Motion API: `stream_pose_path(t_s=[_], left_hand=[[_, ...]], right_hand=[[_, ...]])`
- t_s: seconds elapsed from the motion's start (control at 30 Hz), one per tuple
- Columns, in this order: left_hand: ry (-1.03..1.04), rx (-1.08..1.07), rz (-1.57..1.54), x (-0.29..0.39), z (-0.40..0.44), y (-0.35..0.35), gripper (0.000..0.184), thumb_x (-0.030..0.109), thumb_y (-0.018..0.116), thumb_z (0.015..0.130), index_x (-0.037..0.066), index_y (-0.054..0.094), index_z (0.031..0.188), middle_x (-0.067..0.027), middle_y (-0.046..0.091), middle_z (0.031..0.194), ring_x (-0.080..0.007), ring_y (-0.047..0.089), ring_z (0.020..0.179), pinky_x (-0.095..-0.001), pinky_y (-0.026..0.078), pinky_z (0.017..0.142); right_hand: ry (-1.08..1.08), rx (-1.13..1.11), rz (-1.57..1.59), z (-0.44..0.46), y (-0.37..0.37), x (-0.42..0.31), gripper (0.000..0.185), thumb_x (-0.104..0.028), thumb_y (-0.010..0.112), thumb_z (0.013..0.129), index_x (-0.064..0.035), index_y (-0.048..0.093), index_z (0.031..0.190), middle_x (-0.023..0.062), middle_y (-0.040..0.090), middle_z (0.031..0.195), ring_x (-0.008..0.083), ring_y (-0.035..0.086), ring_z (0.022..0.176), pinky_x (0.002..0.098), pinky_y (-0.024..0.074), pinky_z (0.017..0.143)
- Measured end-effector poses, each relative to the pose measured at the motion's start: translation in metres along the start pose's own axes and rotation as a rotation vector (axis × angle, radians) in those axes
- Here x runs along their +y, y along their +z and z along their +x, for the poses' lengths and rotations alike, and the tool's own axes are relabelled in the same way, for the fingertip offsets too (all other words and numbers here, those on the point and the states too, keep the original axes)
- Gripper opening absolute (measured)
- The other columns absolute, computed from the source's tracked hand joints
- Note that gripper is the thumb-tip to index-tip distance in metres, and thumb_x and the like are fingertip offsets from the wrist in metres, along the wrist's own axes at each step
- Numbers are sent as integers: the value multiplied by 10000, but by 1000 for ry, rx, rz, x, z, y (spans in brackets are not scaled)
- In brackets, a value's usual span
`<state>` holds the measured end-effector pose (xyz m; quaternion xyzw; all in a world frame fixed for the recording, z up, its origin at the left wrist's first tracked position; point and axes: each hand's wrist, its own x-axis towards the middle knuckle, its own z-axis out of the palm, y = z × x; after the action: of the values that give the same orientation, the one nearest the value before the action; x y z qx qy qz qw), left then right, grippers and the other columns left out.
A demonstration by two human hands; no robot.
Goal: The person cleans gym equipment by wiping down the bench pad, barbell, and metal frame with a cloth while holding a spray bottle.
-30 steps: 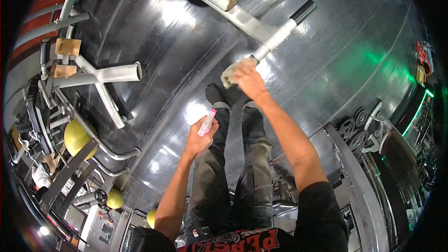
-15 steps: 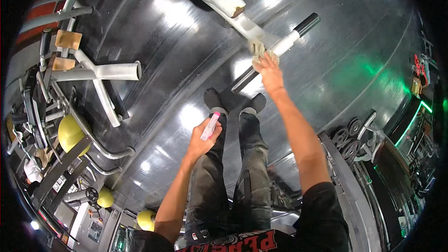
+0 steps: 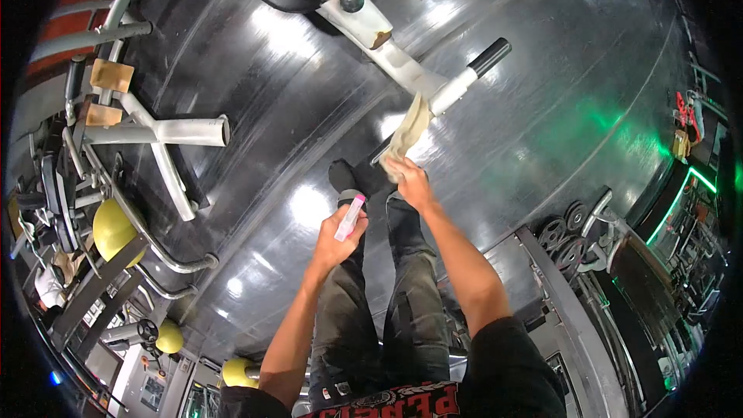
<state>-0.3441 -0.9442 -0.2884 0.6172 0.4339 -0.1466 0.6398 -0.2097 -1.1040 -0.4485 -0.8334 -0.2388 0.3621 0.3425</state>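
Note:
A beige cloth [image 3: 410, 130] is gripped at its lower end by my right hand [image 3: 411, 185]. It stretches up over the near half of a white crossbar [image 3: 453, 94] with black ends, which belongs to a white machine frame [image 3: 398, 63]. In my left hand [image 3: 336, 234] is a small clear bottle with a pink cap [image 3: 350, 217], held upright in front of my shin with the fingers wrapped round it. The cloth hides part of the bar's near black end.
At the left stand a white tubular frame [image 3: 193, 131] and a rack with a yellow ball [image 3: 116, 230]. Weight plates [image 3: 551, 233] hang on a rack at the right. My feet in dark socks [image 3: 341, 176] are on the dark glossy floor [image 3: 255, 93], just short of the bar.
My right hand has drawn back from the middle of the bar towards its near end, and the bunched cloth is now stretched out long. My left hand still holds the bottle.

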Motion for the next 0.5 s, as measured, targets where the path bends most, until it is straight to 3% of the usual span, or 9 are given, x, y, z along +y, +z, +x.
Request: stream_pose_path(t_s=[0.1, 0.17, 0.23, 0.3, 0.37, 0.5], left_hand=[[48, 3, 13, 17, -3, 2, 119, 99, 679, 843, 41, 635, 937, -41, 650, 743, -95, 597, 688, -270, 486, 651], [71, -10, 34, 21, -1, 6, 115, 96, 678, 845, 34, 633, 931, -43, 649, 747, -98, 599, 689, -272, 486, 646], [64, -12, 34, 20, 2, 10, 116, 96, 680, 844, 34, 634, 931, -44, 651, 747, -100, 601, 686, -272, 488, 645], [54, -8, 39, 19, 3, 11, 117, 96, 682, 844, 33, 634, 930, -44, 652, 747, -102, 604, 684, -272, 490, 644], [58, -12, -45, 17, 3, 15, 118, 110, 689, 844, 52, 622, 921, 12, 585, 712, -63, 530, 615, -254, 438, 564], [156, 39, 63, 14, 6, 19, 119, 111, 685, 849, 50, 619, 928, 7, 590, 714, -71, 539, 598, -254, 442, 557]], right_hand=[[37, -134, 165, -1, -34, -17, 629, 109, 515, 734, -180, 588, 1288, 200, 584, 1246, 324, 600, 1092, 317, 469, 932], [-1, 200, 383, 7, -47, -10, 546, 74, 511, 778, -133, 568, 1280, 163, 632, 1149, 250, 629, 970, 294, 474, 863], [110, 224, 450, 29, -92, -30, 449, 11, 550, 809, -89, 556, 1247, 157, 646, 1102, 217, 624, 967, 308, 471, 864], [239, 78, 256, 61, -137, -39, 392, -69, 580, 817, -112, 575, 1206, 194, 646, 1068, 339, 620, 1034, 393, 474, 906], [66, 108, -97, 99, -152, -2, 384, -93, 607, 832, -114, 579, 1215, 190, 592, 1167, 375, 596, 1033, 420, 478, 897], [169, 254, -333, 130, -167, -1, 389, -130, 640, 842, -90, 576, 1223, 192, 493, 1290, 408, 538, 1097, 424, 462, 930]])
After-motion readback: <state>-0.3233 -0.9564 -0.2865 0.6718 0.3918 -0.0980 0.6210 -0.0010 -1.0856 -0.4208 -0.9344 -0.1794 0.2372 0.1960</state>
